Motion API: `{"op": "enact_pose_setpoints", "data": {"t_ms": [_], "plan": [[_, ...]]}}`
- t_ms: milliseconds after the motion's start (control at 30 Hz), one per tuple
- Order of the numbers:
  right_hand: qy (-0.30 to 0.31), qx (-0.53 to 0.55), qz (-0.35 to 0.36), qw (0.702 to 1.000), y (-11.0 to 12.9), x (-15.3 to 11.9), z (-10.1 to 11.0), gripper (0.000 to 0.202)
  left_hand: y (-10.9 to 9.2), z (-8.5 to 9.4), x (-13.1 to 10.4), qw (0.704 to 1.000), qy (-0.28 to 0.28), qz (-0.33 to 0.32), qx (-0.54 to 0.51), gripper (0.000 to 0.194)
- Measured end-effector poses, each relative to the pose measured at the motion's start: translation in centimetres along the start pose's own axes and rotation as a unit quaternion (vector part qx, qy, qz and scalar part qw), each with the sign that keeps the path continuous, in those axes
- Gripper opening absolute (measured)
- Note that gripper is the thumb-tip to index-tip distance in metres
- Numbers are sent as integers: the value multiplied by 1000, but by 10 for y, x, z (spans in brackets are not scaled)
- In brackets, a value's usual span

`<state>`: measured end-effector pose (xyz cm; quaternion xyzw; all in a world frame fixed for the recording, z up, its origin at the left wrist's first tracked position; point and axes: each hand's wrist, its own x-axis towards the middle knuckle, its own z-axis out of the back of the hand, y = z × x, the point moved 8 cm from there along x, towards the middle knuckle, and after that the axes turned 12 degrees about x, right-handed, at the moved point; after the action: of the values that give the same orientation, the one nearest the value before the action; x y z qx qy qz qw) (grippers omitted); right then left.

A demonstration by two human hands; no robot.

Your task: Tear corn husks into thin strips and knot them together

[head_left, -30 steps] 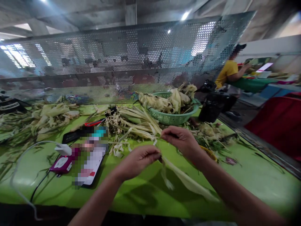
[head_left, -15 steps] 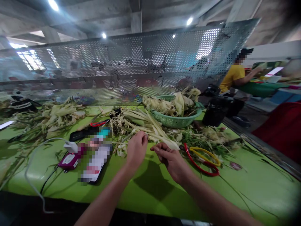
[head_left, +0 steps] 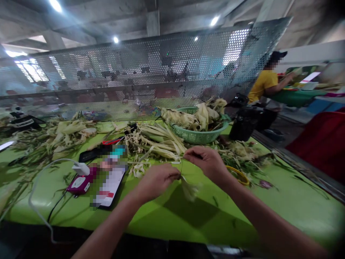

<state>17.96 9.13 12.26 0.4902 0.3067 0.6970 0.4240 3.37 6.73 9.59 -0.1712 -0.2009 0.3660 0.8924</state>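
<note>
My left hand (head_left: pixel 160 180) is closed in a pinch low over the green table (head_left: pixel 151 223). From its fingertips hangs a pale piece of dried husk (head_left: pixel 191 190), blurred by motion. Just above and to the right, my right hand (head_left: pixel 206 161) is also pinched, with a faint thin strand running down from its fingertips toward the left hand. Behind both hands lies a bundle of dried corn husks (head_left: pixel 157 138). Scissors with a yellow handle (head_left: pixel 241 175) lie mostly hidden behind my right wrist.
A green basket (head_left: pixel 201 136) of husks stands behind the bundle. At left are a phone (head_left: pixel 111 187), a purple box with a white plug (head_left: pixel 81 183), a cable and more husks (head_left: pixel 64 135). A black container (head_left: pixel 244 124) stands at right; a person in yellow (head_left: pixel 265 84) sits beyond.
My left hand has turned and dropped slightly toward the right, and a pale husk piece now hangs from it. My right hand has risen, and its arm covers most of the scissors.
</note>
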Motion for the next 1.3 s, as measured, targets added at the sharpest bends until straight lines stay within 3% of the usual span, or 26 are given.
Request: {"op": "enact_pose_setpoints", "data": {"t_ms": [100, 200, 267, 333, 400, 533, 600, 733, 867, 967, 1033, 1100, 1200, 1300], "plan": [[27, 118, -78, 990, -23, 1, -14, 24, 3, 5, -1, 979, -26, 44, -199, 26], [25, 210, -135, 968, -38, -11, -34, 27, 27, 12, 0, 945, -121, 136, -272, 28], [3, 213, -149, 966, -39, -20, -41, 24, 40, 20, 0, 933, -203, 161, -249, 25], [2, 209, -155, 966, -35, -27, -50, 20, 47, 23, 2, 933, -244, 168, -204, 25], [-17, 253, -177, 951, -32, -32, -57, 22, 52, 20, 6, 936, -250, 189, -163, 28], [-61, 383, -248, 888, -36, -42, -74, 29, 56, 11, 10, 930, -257, 233, -122, 27], [-69, 398, -253, 879, -38, -44, -79, 29, 55, 7, 13, 929, -259, 234, -122, 25], [-71, 301, -213, 927, -36, -41, -67, 27, 58, 8, 13, 928, -273, 234, -95, 23], [16, 62, -100, 993, -18, -31, -47, 20, 63, 21, 5, 922, -303, 235, -47, 23], [-6, -58, -44, 997, -3, -32, -29, 22, 61, 28, 1, 923, -313, 223, -21, 23], [-15, -4, -94, 995, -5, -35, -29, 24, 57, 29, -1, 923, -321, 215, -4, 23], [-14, 127, -159, 979, -10, -39, -41, 29, 51, 29, -2, 921, -330, 208, 15, 22], [-40, 325, -204, 923, -13, -40, -64, 40, 42, 26, -2, 922, -328, 200, 43, 22], [-49, 445, -218, 867, -17, -35, -83, 43, 36, 22, -2, 930, -310, 188, 56, 21]]}}
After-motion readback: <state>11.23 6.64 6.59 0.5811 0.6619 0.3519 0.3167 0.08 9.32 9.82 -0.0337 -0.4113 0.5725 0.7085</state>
